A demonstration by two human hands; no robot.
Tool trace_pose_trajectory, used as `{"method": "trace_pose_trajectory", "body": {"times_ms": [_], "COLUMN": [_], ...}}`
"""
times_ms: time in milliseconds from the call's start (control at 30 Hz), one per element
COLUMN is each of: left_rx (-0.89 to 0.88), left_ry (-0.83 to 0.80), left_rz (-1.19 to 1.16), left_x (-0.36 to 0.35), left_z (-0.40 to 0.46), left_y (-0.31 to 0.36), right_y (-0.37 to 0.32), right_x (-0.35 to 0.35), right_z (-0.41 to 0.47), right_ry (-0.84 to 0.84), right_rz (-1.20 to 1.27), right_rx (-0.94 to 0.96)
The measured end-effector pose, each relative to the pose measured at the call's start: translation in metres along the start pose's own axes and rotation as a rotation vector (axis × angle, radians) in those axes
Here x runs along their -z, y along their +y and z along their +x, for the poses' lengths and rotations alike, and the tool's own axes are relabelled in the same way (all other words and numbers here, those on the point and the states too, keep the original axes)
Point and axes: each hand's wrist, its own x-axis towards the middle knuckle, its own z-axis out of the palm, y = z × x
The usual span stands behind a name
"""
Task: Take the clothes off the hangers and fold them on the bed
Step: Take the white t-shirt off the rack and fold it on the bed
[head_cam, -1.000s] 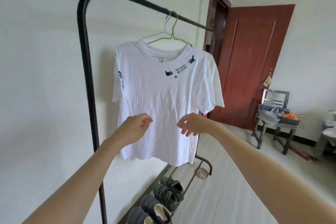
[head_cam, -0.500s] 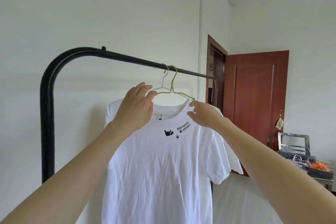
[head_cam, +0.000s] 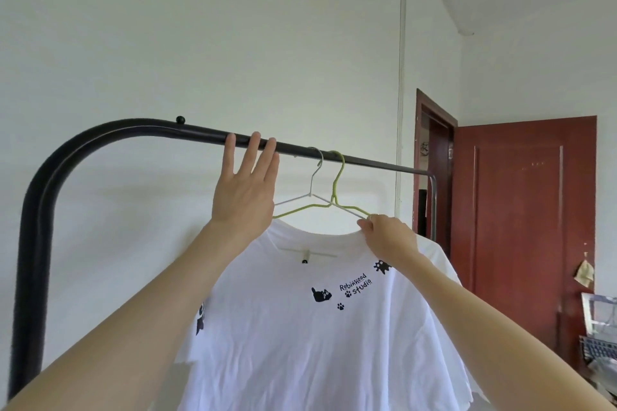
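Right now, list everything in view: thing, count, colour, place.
clothes rack: one, black, left to centre.
T-shirt: one, white with black cat prints, hanging on the rack.
green hanger: one, hooked on the rail.
white hanger: one, beside the green one.
door: one, dark red, open, right.
cluttered table: one, far right edge.
left hand: open, fingers against the rail.
right hand: pinching the collar at the hanger's shoulder.

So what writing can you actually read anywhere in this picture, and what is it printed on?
"Robinhood studio": black print on the chest of the white cotton T-shirt, between small cat and paw drawings.
A tiny line between those two words is too small to read.
Nothing else in view carries readable text.
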Motion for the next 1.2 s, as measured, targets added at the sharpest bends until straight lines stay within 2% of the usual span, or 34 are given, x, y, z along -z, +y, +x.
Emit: {"method": "trace_pose_trajectory", "body": {"times_ms": [133,233,367,567,833,967,1200], "left_rx": [0.002,0.02,0.033,0.048,-0.066,-0.197,-0.445], "left_ry": [-0.022,0.008,0.048,0.011,-0.214,-0.317,-0.334], "left_rz": [-0.015,-0.084,-0.377,-0.792,-1.237,-1.435,-1.741], "left_x": [0.003,0.007,0.011,0.031,0.084,0.127,0.254], "left_z": [0.001,0.001,-0.003,-0.026,-0.093,-0.133,-0.177], "left_y": [0.002,0.008,0.032,0.073,0.138,0.176,0.234], "right_y": [0.001,0.011,0.026,0.06,0.106,0.124,0.146], "right_x": [0.021,0.051,0.073,0.098,0.146,0.177,0.272], "right_z": [0.004,0.006,-0.015,-0.071,-0.212,-0.298,-0.457], "right_ry": [0.204,0.286,0.285,0.295,0.263,0.272,0.38], "right_rz": [-0.059,-0.041,-0.043,-0.058,-0.177,-0.283,-0.489], "right_rx": [-0.011,-0.05,-0.08,-0.134,-0.344,-0.449,-0.746]}}
